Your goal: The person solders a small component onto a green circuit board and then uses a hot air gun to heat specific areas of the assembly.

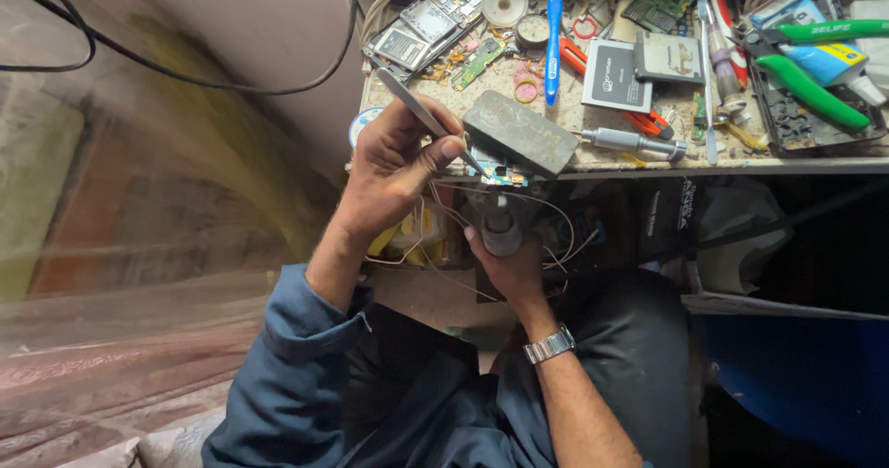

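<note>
The left hand rose from a rolled blue sleeve, wrist bent back and knuckles up, fingers pinched round metal tweezers — their tips angled down to a small blue circuit board at the front edge of the bench. A flat grey block lay tilted on that board, just beside the tweezer tips. The right hand sat lower, under the bench edge, forearm coming straight up with a steel watch on the wrist; its fingers were closed on a grey cylindrical tool pointing up toward the board. Thin pale wires looped between the 2 hands. Farther back on the bench lay a blue toothbrush, a screwdriver, a dark battery and green-handled pliers — all well apart from the hands.
</note>
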